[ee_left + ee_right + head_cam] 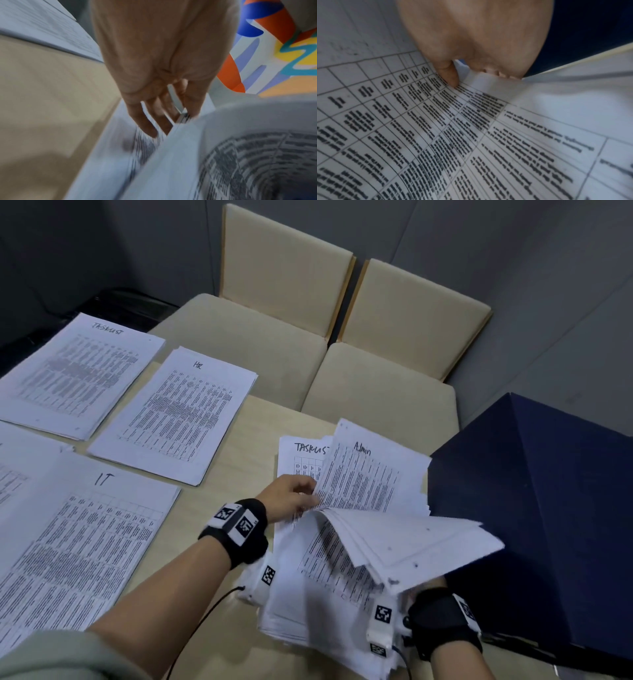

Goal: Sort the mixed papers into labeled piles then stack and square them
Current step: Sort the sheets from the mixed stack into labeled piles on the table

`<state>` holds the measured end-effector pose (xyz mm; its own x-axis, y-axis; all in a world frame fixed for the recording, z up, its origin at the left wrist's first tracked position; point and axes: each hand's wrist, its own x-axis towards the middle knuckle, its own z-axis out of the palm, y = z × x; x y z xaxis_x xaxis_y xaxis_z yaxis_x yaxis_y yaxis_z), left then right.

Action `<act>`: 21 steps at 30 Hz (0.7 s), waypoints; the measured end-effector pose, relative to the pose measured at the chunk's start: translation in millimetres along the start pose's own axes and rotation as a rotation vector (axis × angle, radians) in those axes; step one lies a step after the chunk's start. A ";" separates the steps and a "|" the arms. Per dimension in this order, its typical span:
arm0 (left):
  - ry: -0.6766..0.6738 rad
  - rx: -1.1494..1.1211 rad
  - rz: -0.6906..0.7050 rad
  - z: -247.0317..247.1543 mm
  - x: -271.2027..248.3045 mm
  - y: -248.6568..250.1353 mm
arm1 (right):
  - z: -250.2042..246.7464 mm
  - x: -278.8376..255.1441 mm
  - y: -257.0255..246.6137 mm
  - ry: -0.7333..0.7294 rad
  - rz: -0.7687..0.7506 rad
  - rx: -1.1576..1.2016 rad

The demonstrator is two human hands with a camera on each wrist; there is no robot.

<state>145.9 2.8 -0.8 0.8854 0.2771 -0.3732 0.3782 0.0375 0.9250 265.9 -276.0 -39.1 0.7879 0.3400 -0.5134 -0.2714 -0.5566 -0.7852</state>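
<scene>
The mixed stack (308, 611) lies at the right of the table, fanned open. My left hand (310, 494) (175, 121) pinches the left edge of a raised sheet headed Admin (370, 477), thumb on one side and fingers on the other. A sheet headed TASKLIST (298, 457) shows behind it. My right hand (416, 595) (471, 75), mostly hidden under paper, holds up a bundle of sheets (421, 542) bent over to the right, its thumb (450, 75) on a printed page. Sorted piles lie to the left: TASKLIST (78, 374), HR (174, 416), IT (78, 542).
A dark blue box (531, 508) stands right against the mixed stack. Two beige chairs (291, 285) (411, 320) are pushed up to the table's far edge. Bare tabletop (239, 474) shows between the HR pile and the stack. Another pile shows at the far left edge.
</scene>
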 end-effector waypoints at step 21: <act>0.268 -0.180 0.467 12.2 -63.5 139.1 | 5.4 -87.9 -176.3 0.393 -0.610 0.503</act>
<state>145.6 -21.3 150.8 0.8393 0.5366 0.0877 -0.1098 0.0093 0.9939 241.5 -203.7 142.5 0.9828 0.1319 0.1290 0.1209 0.0680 -0.9903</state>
